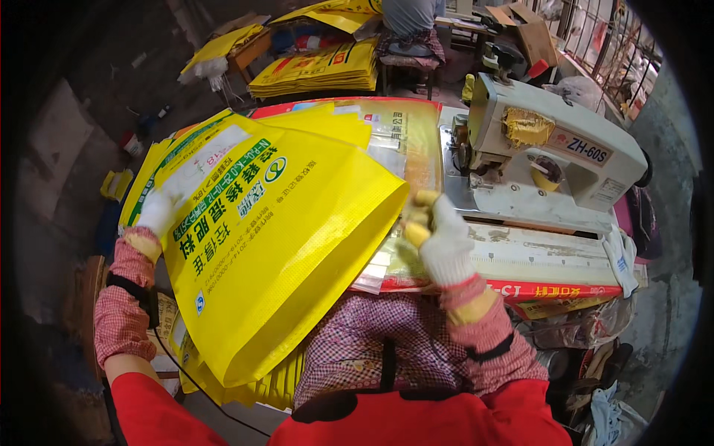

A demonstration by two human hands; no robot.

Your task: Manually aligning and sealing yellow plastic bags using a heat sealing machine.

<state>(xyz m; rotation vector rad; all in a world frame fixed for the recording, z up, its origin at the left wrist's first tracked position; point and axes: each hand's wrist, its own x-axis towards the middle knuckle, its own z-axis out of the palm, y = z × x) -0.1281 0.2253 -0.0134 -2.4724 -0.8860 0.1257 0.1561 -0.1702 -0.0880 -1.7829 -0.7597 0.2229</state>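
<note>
A large yellow woven bag with green and dark printing lies slanted across the left of the work surface, its open mouth facing my lap and right side. My left hand, in a white glove, closes on the bag's left edge; its fingertips are blurred. Just off the bag's right corner is my right hand, gloved in white with yellow fingertips. Its thumb and fingers are bent but apart, above a clear plastic film and a red-edged sheet. More yellow bags lie under the large one.
A white industrial sewing machine stands at the right, on a metal plate. Behind the table are a stack of yellow bags and a seated person. A cardboard box is at the back right; a pale cloth hangs at the table's right end.
</note>
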